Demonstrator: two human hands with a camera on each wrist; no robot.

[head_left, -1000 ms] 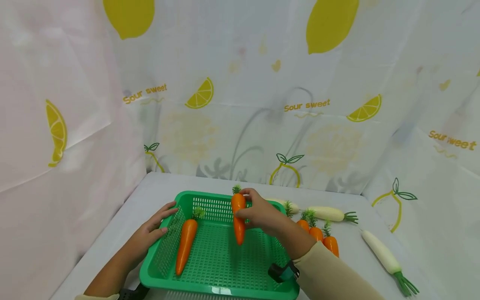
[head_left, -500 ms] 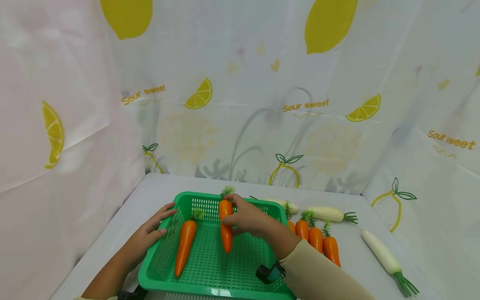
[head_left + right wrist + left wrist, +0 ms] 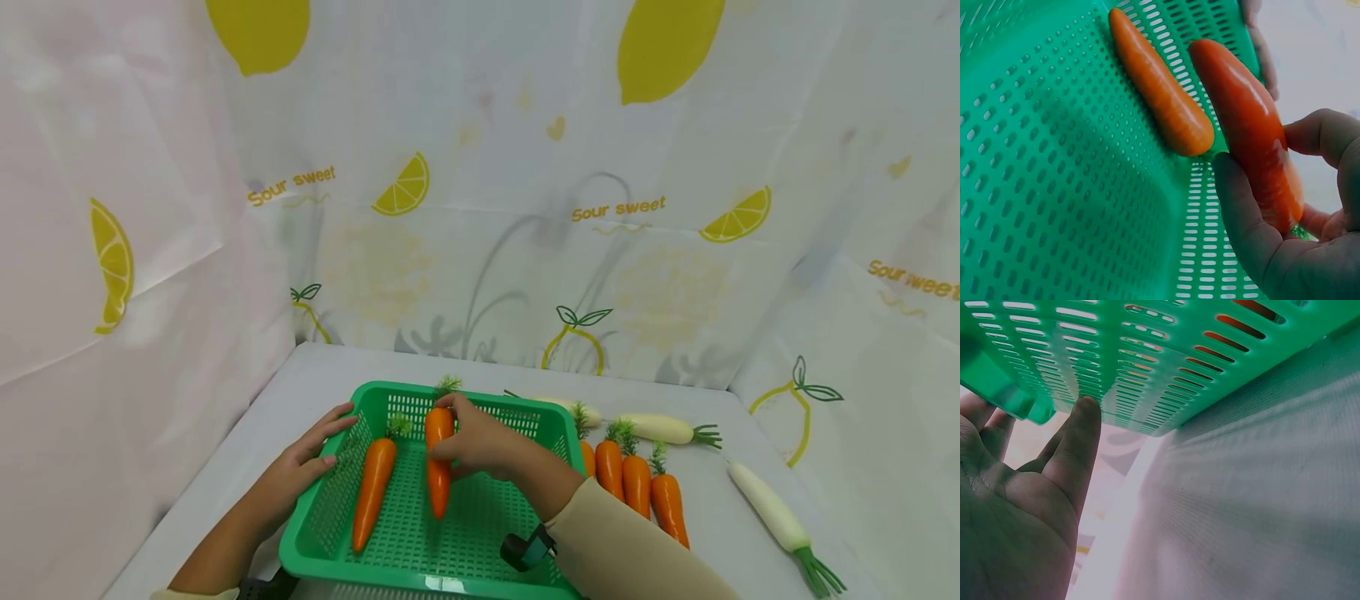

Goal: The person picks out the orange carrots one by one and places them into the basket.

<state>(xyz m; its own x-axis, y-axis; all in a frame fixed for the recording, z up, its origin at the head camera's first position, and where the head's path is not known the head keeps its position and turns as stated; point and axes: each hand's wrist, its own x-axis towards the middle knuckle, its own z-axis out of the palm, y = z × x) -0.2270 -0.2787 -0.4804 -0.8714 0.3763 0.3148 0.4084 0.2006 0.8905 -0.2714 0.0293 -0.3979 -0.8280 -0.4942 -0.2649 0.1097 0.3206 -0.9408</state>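
Observation:
My right hand point(image 3: 480, 446) pinches an orange carrot point(image 3: 438, 467) between thumb and fingers, green tuft up and narrow tip down, over the green basket point(image 3: 435, 586). In the right wrist view the same carrot point(image 3: 1247, 125) slants across the basket, held near its thick end. A second carrot point(image 3: 373, 492) lies along the basket's left side. My left hand point(image 3: 296, 467) rests on the left rim with its fingers fairly straight. In the left wrist view, a digit of the left hand point(image 3: 1029, 500) touches the slotted outer wall.
Right of the basket several carrots point(image 3: 637, 483) lie in a row, partly hidden by my right arm. Behind them are white radishes point(image 3: 660, 427), with another radish point(image 3: 765, 504) farther right. A lemon-print cloth point(image 3: 480, 275) encloses the white table point(image 3: 322, 367).
My right hand has carried its carrot leftward and lower inside the basket, closer to the lying carrot. The left hand has stayed on the rim.

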